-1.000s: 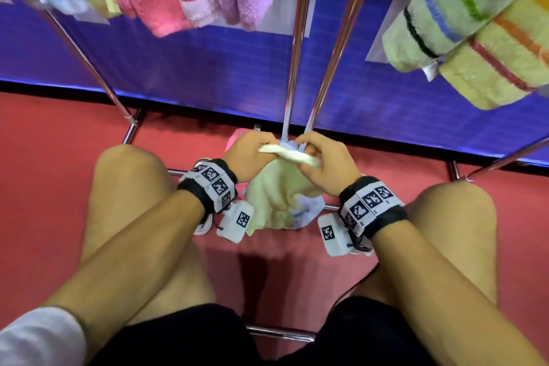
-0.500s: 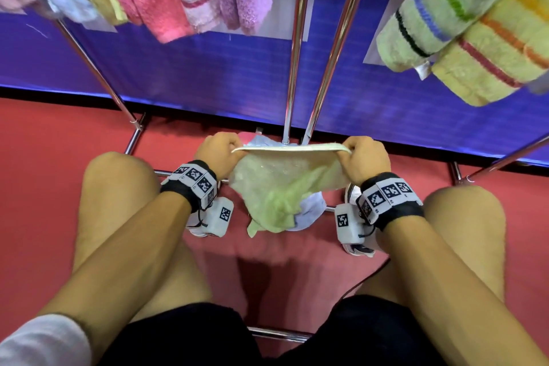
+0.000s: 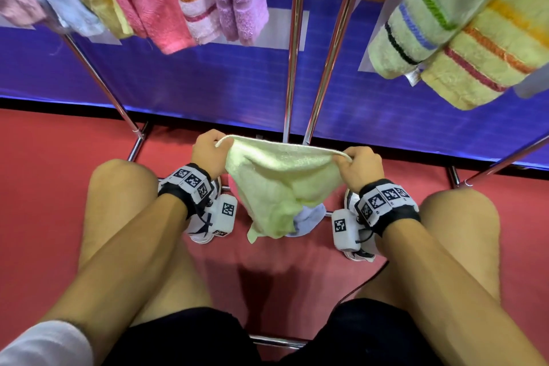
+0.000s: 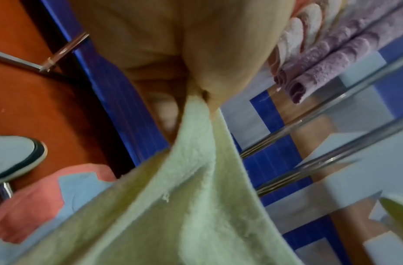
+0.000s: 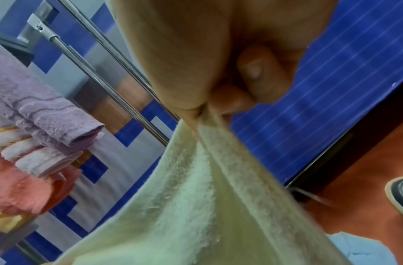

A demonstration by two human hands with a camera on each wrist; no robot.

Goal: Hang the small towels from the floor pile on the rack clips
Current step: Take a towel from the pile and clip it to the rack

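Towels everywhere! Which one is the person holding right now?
The plain pale green towel. The left hand and right hand pinch its top corners, stretching it out low over the floor. The other towels hang from the rack above or lie underneath.

Pale green terry towel [image 3: 282, 175], top edge stretched taut, body sagging in folds above floor pile; light blue towel [image 3: 309, 221] and pink towel [image 4: 33, 202] below; chrome rack uprights [image 3: 292, 47] behind.

I am crouching on a flat red floor [image 3: 53, 175]; a blue ribbed wall panel [image 3: 208, 89] is standing just beyond it, glowing along its base.
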